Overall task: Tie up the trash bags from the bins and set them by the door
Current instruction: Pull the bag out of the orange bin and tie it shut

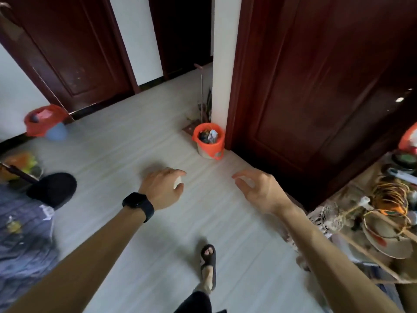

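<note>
The bin (204,152) with its orange bag (217,146) stands just beside the door (316,86), full of trash (207,135). Both hands reach toward it, not touching — the right hand (259,190) loose, half curled, holding nothing. The left hand (163,188) is curled; I cannot tell if it holds something. A quick yank could tip the bin and spill trash.

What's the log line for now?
left hand: curled loosely, empty | right hand: same | orange bag: untied, in bin by door frame | red bag: untied, in blue bin
</note>
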{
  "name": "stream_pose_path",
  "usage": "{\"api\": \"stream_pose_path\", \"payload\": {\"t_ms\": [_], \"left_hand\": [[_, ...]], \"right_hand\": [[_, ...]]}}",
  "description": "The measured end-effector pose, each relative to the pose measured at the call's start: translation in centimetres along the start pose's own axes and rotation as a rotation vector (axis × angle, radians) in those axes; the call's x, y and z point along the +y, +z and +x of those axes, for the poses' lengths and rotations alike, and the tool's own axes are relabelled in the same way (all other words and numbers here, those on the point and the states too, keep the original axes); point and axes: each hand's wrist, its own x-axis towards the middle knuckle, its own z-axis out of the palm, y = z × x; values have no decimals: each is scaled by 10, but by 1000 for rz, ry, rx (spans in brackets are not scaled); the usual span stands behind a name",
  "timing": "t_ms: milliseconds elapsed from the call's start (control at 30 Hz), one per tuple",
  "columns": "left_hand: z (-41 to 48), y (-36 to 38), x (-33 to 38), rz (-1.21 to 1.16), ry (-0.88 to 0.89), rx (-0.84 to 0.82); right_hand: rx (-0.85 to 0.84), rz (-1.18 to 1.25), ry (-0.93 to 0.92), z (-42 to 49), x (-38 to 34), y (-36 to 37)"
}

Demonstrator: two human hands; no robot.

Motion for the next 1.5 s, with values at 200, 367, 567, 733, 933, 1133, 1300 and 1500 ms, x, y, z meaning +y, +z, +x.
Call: {"api": "stream_pose_path", "payload": {"t_ms": [200, 367, 567, 733, 933, 1133, 1300, 1500], "left_hand": [[167, -15, -31, 32, 8, -69], [303, -41, -27, 52, 53, -77], [445, -35, -40, 67, 62, -144], [548, -38, -64, 84, -18, -233], [669, -49, -108, 134, -22, -284], [777, -41, -156, 107, 41, -320], [857, -28, -194, 91, 158, -439], [916, 1, -236, 134, 230, -616]], "right_hand": [[24, -1, 4, 161, 15, -25], [30, 31, 8, 274, 32, -55], [-23, 13, 64, 413, 76, -59], [-66, 61, 115, 533, 113, -48], [-149, 21, 169, 666, 140, -29], [-161, 26, 278, 758, 142, 6], [-118, 2, 425, 815, 146, 42], [-165, 7, 621, 839, 155, 105]]}}
